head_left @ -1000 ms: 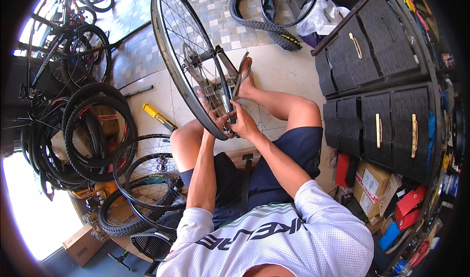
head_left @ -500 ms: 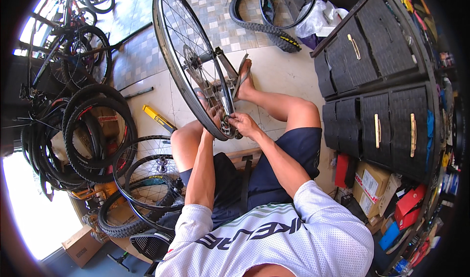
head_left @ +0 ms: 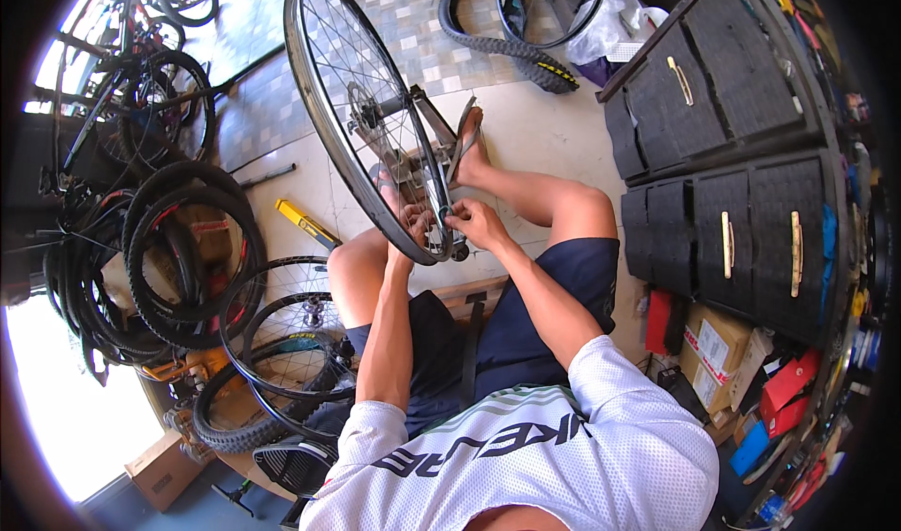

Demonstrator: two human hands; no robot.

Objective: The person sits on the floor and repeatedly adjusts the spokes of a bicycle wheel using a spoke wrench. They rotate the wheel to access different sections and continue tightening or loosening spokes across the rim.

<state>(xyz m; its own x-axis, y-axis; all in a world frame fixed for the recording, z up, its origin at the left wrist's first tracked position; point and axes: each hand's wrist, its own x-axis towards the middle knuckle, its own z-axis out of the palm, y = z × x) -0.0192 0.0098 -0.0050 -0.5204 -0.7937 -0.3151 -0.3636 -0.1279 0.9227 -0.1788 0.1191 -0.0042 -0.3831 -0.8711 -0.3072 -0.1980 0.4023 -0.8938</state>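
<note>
A bicycle wheel [head_left: 322, 129] stands upright between my legs, its spoked hub held in a metal truing stand [head_left: 434, 120]. Its near rim reaches down to my hands. My left hand [head_left: 416, 221] is closed at the rim's near part, its fingertips among the spokes and partly hidden. From the other side, my right hand [head_left: 477, 223] pinches at the rim with thumb and forefinger together. A small dark thing shows at those fingertips, too small to name. Just below the right hand a dark round knob [head_left: 460, 250] sticks out by the rim.
My sandalled foot [head_left: 472, 146] rests beside the stand. A yellow-and-black tool [head_left: 305, 221] lies on the floor to the left. Several tyres [head_left: 192, 268] and loose wheels [head_left: 291, 329] are piled at left. Black drawers [head_left: 741, 240] line the right side; a tyre [head_left: 526, 57] lies ahead.
My right hand has shifted slightly up along the rim, and its fingers have changed position. The knob below it now shows more plainly. My left hand stays at nearly the same place.
</note>
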